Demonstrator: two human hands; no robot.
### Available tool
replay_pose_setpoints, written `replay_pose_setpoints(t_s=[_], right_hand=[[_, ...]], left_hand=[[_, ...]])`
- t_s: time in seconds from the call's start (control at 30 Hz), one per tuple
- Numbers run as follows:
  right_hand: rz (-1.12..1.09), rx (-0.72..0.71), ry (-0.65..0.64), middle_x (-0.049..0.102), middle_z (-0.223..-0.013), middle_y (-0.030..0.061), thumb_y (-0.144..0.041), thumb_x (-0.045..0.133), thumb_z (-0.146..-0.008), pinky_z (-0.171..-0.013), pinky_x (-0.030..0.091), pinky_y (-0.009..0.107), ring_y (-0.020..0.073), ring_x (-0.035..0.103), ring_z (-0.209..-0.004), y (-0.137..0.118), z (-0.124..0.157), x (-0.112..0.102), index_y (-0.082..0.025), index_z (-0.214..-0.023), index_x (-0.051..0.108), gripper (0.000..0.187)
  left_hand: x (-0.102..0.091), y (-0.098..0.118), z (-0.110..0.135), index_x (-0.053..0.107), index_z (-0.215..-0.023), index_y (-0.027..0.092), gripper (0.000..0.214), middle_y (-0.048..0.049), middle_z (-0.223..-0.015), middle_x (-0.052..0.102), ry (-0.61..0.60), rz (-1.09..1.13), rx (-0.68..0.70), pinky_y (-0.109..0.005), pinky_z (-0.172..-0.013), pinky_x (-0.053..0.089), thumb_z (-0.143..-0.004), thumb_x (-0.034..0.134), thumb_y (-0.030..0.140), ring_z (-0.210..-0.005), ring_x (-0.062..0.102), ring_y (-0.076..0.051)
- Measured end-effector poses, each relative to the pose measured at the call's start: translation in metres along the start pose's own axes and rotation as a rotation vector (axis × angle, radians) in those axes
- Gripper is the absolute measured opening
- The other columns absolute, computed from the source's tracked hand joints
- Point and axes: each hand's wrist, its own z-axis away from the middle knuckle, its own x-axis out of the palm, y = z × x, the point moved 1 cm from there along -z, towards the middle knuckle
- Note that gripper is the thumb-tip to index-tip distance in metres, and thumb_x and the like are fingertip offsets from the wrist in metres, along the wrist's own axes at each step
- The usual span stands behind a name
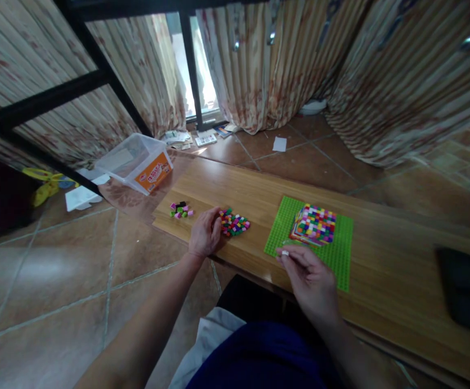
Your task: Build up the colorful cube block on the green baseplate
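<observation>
We've got a clear plastic box (157,147) with an orange label (153,173) ahead-left of the left hand (205,233); papers (178,139) on the tiled floor (76,259) farther ahead of that hand. Yellow item (we can't ID it) well left of the same hand. Patterned curtains (238,81) hang well ahead of both. White sheet (279,144) on floor ahead of the right hand (313,278), dark flat object (468,292) well right of it.

I can't read any words for certain from where I am. The orange label (153,173) on my clear tub (147,148) carries big pale lettering, too blurred for me to spell out; print on the booklet (205,140) by the window is too small.
</observation>
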Motion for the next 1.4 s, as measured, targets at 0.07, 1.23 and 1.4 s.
replay_pose_setpoints(t_s=[0.07, 1.23, 1.4], right_hand=[[0.091, -0.041, 0.02, 0.076, -0.103, 0.0055, -0.037, 0.066, -0.089, -0.087, 0.06, 0.035, 0.0194, 0.073, -0.094, 0.002, 0.004, -0.011, -0.024, -0.1, 0.071, 0.018], [0.561, -0.512, 0.374, 0.065, -0.118, 0.0071, -0.033, 0.067, -0.087, -0.095, 0.046, 0.053, 0.0263, 0.06, -0.109, 0.008, -0.052, -0.034, -0.027, -0.09, 0.074, 0.009], [0.631, -0.571, 0.379, 0.066, -0.118, 0.007, -0.03, 0.067, -0.088, -0.094, 0.046, 0.048, 0.0252, 0.06, -0.109, 0.012, -0.051, -0.036, -0.026, -0.086, 0.075, 0.009]], left_hand=[[0.0, 0.0, 0.0, 0.06, -0.123, 0.017, 0.032, -0.0107, -0.117, 0.07, 0.002, -0.006, -0.007, -0.041, -0.103, 0.05, -0.099, 0.045, 0.03, -0.113, 0.064, -0.023], [-0.003, 0.002, -0.001, 0.061, -0.122, 0.02, 0.029, -0.0097, -0.114, 0.071, -0.002, -0.004, -0.014, -0.042, -0.1, 0.052, -0.097, 0.049, 0.029, -0.109, 0.065, -0.024], [-0.003, 0.003, -0.001, 0.061, -0.122, 0.019, 0.029, -0.0101, -0.116, 0.07, 0.0, -0.015, -0.003, -0.042, -0.1, 0.052, -0.096, 0.051, 0.027, -0.111, 0.065, -0.024]])
